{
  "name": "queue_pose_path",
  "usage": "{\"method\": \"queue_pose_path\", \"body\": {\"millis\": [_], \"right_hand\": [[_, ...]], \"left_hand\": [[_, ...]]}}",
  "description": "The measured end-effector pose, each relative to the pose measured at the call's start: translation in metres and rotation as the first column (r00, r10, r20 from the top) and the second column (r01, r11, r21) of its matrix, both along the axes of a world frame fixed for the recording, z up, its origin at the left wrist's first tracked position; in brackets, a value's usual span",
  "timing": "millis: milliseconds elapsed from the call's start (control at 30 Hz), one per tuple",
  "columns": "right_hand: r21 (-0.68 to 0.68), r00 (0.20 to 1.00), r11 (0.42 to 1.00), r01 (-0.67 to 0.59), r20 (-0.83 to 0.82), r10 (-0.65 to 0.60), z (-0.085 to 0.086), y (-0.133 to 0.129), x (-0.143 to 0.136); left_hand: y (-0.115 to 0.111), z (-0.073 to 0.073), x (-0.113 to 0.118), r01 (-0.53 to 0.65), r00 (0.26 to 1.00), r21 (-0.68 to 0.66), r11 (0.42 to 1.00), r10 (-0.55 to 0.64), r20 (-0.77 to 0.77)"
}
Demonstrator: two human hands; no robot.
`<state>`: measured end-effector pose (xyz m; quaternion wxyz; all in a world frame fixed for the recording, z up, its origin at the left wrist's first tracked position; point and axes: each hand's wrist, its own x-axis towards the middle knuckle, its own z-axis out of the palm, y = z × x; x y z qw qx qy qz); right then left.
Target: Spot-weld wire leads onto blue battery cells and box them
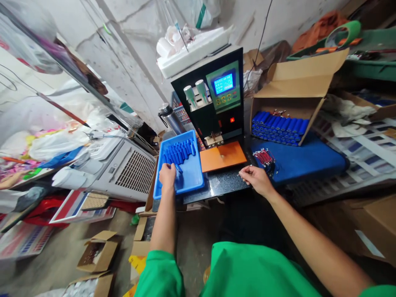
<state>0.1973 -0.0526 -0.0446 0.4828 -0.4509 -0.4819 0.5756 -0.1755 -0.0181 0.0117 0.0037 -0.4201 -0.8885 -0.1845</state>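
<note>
My left hand (167,176) is inside the blue tray (190,184), its fingers closed at one end of a blue battery cell (178,168). More blue battery cells (177,153) lie in rows at the tray's far side. My right hand (256,178) is pinched over the table's front edge, right of an orange plate (223,156); a tiny pale tip shows at its fingertips, too small to name. Beside that hand lies a bundle of red and black wire leads (264,158). Behind the plate stands a black spot welder (213,99) with a lit screen.
On the blue surface (309,161) at right, an open cardboard box (293,88) holds stacked blue cells with leads. A steel flask (171,118) stands behind the tray. A white air cooler (123,165) is at left; small cartons (98,251) sit on the floor.
</note>
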Motion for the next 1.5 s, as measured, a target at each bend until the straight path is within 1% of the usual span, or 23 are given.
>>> {"method": "queue_pose_path", "body": {"millis": [67,133,267,400,467,500,533,567,600,633,700,733,800,833,867,933,1000,1067,1133,1233,1300,1400,1500], "right_hand": [[0.008,1.0,1.0,-0.012,0.004,0.012,0.001,-0.002,-0.003],[0.008,1.0,1.0,-0.021,0.001,0.021,0.001,-0.003,-0.005],[0.001,1.0,1.0,-0.019,-0.005,0.019,0.001,-0.006,-0.004],[-0.006,1.0,1.0,-0.003,-0.023,0.003,0.002,-0.005,0.002],[-0.019,0.999,1.0,0.01,-0.036,-0.011,0.002,-0.003,0.006],[-0.027,0.999,1.0,0.015,-0.046,-0.016,0.003,-0.002,0.007],[-0.035,0.998,0.999,0.018,-0.056,-0.02,0.003,-0.001,0.008],[-0.042,0.997,0.999,0.022,-0.068,-0.024,0.003,0.001,0.008],[-0.046,0.996,0.999,0.026,-0.081,-0.029,0.003,0.002,0.007],[-0.049,0.995,0.998,0.03,-0.094,-0.035,0.003,0.003,0.005],[-0.051,0.992,0.998,0.04,-0.118,-0.046,0.004,0.004,0.002],[-0.052,0.991,0.998,0.044,-0.125,-0.05,0.005,0.004,0.0],[-0.052,0.989,0.997,0.058,-0.133,-0.064,0.006,0.006,-0.002],[-0.05,0.988,0.996,0.068,-0.135,-0.074,0.007,0.007,-0.002],[-0.046,0.986,0.996,0.081,-0.139,-0.087,0.008,0.008,-0.001],[-0.034,0.982,0.993,0.113,-0.151,-0.117,0.011,0.013,0.001],[-0.019,0.976,0.989,0.147,-0.158,-0.148,0.013,0.019,0.004],[0.004,0.973,0.985,0.173,-0.154,-0.17,0.018,0.028,0.006],[0.033,0.973,0.982,0.186,-0.144,-0.18,0.024,0.039,0.003],[0.078,0.974,0.978,0.195,-0.131,-0.184,0.034,0.058,-0.009],[0.108,0.976,0.974,0.198,-0.115,-0.186,0.039,0.071,-0.022],[0.156,0.977,0.966,0.205,-0.098,-0.191,0.041,0.089,-0.041],[0.171,0.979,0.966,0.192,-0.098,-0.177,0.037,0.101,-0.055]], "left_hand": [[0.003,-0.002,0.004,0.004,1.0,-0.205,0.979,-0.006,-0.008],[0.006,-0.003,0.009,0.022,0.999,-0.328,0.944,-0.028,-0.014],[0.007,-0.001,0.012,0.034,0.998,-0.403,0.915,-0.051,-0.033],[-0.004,0.008,0.009,0.099,0.994,-0.434,0.895,-0.104,0.011],[-0.009,0.015,0.009,0.133,0.991,-0.367,0.92,-0.126,0.043],[-0.011,0.018,0.012,0.15,0.988,-0.287,0.946,-0.136,0.065],[-0.012,0.022,0.016,0.172,0.983,-0.174,0.97,-0.157,0.099],[-0.012,0.025,0.023,0.201,0.97,-0.04,0.979,-0.193,0.148],[-0.011,0.028,0.033,0.231,0.946,0.102,0.967,-0.248,0.208],[-0.01,0.029,0.044,0.261,0.908,0.237,0.936,-0.321,0.269],[-0.003,0.029,0.074,0.311,0.794,0.442,0.841,-0.485,0.365],[0.001,0.026,0.09,0.329,0.729,0.511,0.794,-0.558,0.396],[0.011,0.018,0.121,0.357,0.611,0.601,0.715,-0.665,0.429],[0.017,0.013,0.135,0.369,0.57,0.623,0.69,-0.697,0.435],[0.022,0.007,0.146,0.382,0.545,0.63,0.676,-0.716,0.437],[0.032,-0.004,0.163,0.428,0.532,0.604,0.673,-0.727,0.433],[0.04,-0.012,0.172,0.48,0.534,0.563,0.673,-0.733,0.421],[0.044,-0.018,0.176,0.507,0.525,0.551,0.663,-0.745,0.413],[0.045,-0.021,0.176,0.505,0.515,0.563,0.654,-0.752,0.411],[0.042,-0.024,0.177,0.495,0.499,0.572,0.655,-0.753,0.43],[0.039,-0.024,0.178,0.491,0.496,0.555,0.672,-0.739,0.456],[0.036,-0.024,0.18,0.495,0.528,0.516,0.699,-0.714,0.46],[0.034,-0.024,0.182,0.506,0.562,0.513,0.693,-0.717,0.412]]}}
